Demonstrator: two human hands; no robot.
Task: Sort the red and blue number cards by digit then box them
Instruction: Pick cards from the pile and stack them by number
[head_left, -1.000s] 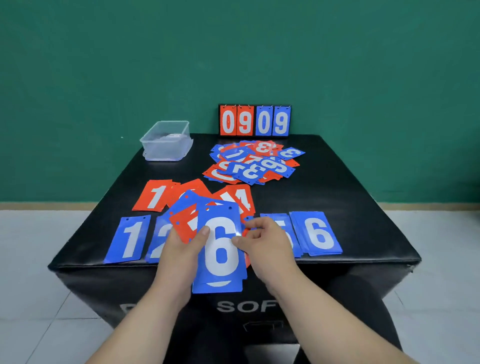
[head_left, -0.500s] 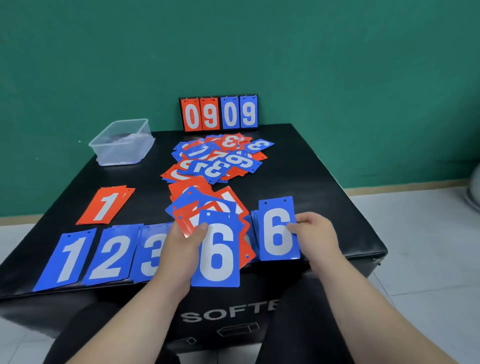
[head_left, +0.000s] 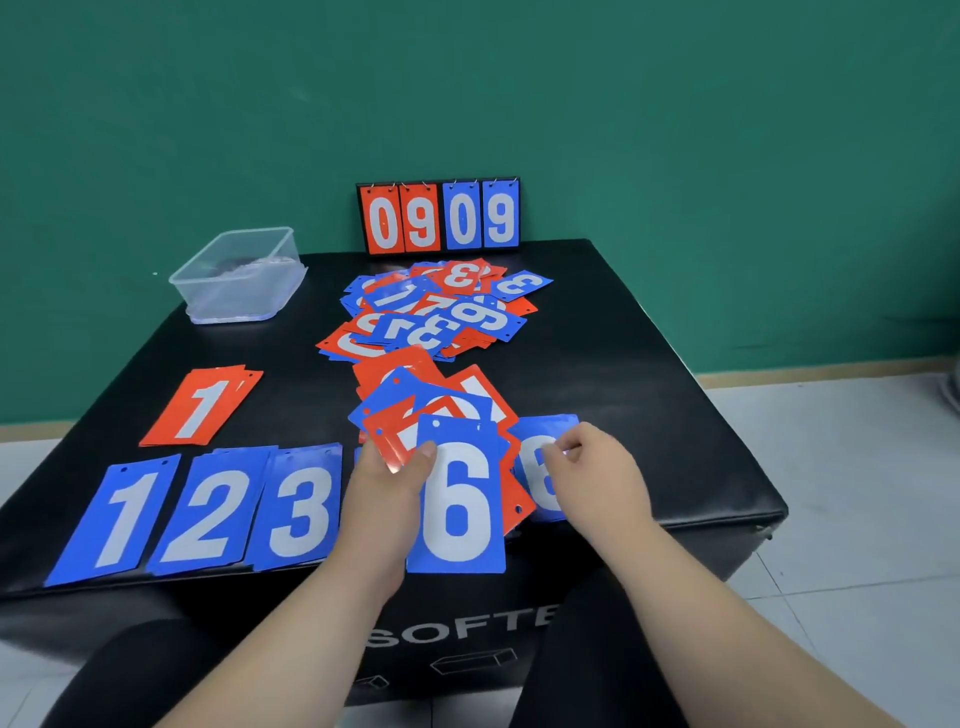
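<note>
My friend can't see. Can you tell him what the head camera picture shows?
Two hands sort number cards on a black table: the left hand holds a fan of cards topped by a blue 6, the right hand rests on another blue 6. Blue 1, 2, 3 piles lie left.

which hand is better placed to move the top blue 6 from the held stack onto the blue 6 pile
Probably the right hand. It rests on the blue 6 pile at the table's near right, beside the top blue 6. The left hand is busy gripping the fanned stack, so it can't easily peel a card off.
</note>
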